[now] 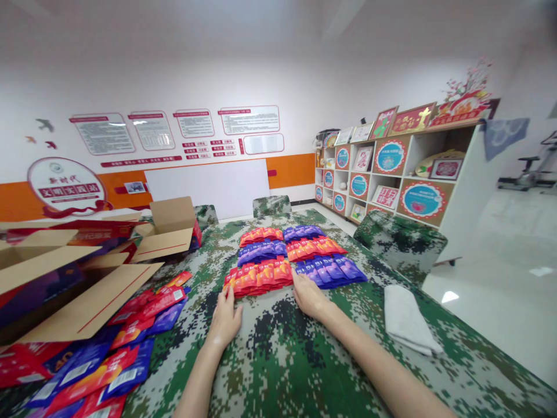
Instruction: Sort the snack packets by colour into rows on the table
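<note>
Red and purple sachets lie in neat overlapping rows on the camouflage tablecloth. The nearest red row sits just beyond my hands, with a purple row to its right. My left hand lies flat on the cloth with its fingers stretched out, the fingertips touching the near left edge of the red row. My right hand also lies flat and open, its fingertips at the near right end of that red row. Neither hand holds anything.
A loose heap of red and purple sachets lies at the left beside open cardboard boxes. A folded white cloth rests at the right. Camouflage-covered chairs and a display shelf stand beyond the table.
</note>
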`<state>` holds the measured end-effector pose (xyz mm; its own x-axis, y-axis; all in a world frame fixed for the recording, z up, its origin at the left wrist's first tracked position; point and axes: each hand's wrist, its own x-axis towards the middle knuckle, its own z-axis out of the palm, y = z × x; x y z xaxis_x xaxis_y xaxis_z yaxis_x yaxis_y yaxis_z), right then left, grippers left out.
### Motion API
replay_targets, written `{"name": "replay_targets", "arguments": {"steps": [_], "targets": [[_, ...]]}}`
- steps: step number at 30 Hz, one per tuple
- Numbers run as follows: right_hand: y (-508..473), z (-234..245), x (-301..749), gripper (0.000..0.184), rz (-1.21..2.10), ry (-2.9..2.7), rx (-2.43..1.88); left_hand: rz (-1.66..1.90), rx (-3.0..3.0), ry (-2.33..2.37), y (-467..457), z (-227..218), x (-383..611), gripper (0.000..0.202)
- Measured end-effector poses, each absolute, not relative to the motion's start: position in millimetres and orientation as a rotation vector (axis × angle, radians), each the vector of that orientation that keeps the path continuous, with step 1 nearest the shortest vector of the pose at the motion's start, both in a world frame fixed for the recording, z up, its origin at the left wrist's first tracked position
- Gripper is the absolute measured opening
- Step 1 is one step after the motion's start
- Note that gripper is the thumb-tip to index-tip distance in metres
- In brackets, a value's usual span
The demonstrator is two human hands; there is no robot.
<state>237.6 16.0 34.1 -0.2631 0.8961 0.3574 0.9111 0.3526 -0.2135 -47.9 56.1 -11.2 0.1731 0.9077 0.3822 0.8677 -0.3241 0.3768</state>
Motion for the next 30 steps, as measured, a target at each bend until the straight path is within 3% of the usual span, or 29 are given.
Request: {"name": "replay_targets", "arguments": {"steps": [3,6,14,20,30], "targets": [[16.1,30.6,235.6,0.076,-0.022,-2.19,-1.553,0.867,2.356,1.726,56.8,-12.7,-48.4,0.06],[15.9,24.4,233.3,0.078,-0.035,-2.166,-1.554,0.849,2.366,1.726,56.1,-14.6,-49.9,0.058],[50.8,23.9,230.5,0.062,-0.099,-2.198,-1.494,0.842,2.348,1.673,70.2,0.6,-56.3,0.065],[93.8,22.1,216.1,0.052,0.035,-2.138,-1.613,0.785,2.227,1.646,98.4,3.9,-64.1,0.05],[106.3,2.0,216.8,0.048,0.045,-2.177,-1.494,0.726,2.321,1.539,106.5,-5.4,-66.8,0.049]]}}
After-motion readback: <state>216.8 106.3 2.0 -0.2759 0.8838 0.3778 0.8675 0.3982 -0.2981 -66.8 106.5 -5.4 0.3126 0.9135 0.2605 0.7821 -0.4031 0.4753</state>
